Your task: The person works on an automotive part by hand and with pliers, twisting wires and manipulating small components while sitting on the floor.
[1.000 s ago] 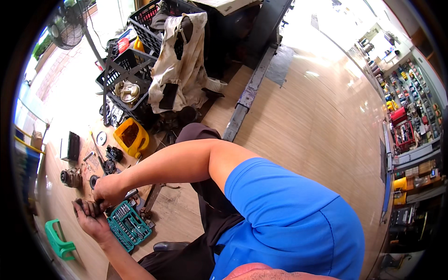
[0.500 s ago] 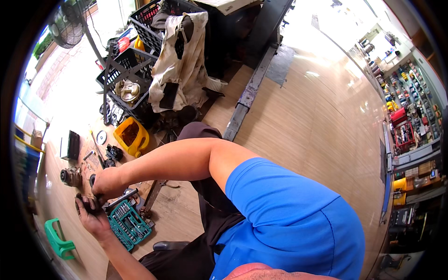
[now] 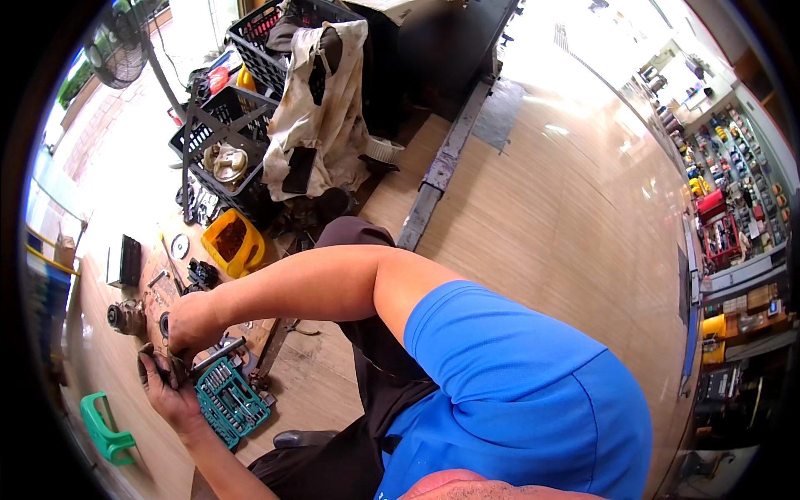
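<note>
In the frame's lower left, the half-curled bare left hand (image 3: 176,401) holds a small, dark, compact, seemingly metal part (image 3: 169,367), the bare right hand's (image 3: 193,325) grip hidden; probably stiff, light and greasy, it suits edge holds.

You're in a workshop, as the socket set (image 3: 232,402), machine part (image 3: 127,317), grimy rag (image 3: 327,129) and packed shelves (image 3: 742,179) around you show.
</note>
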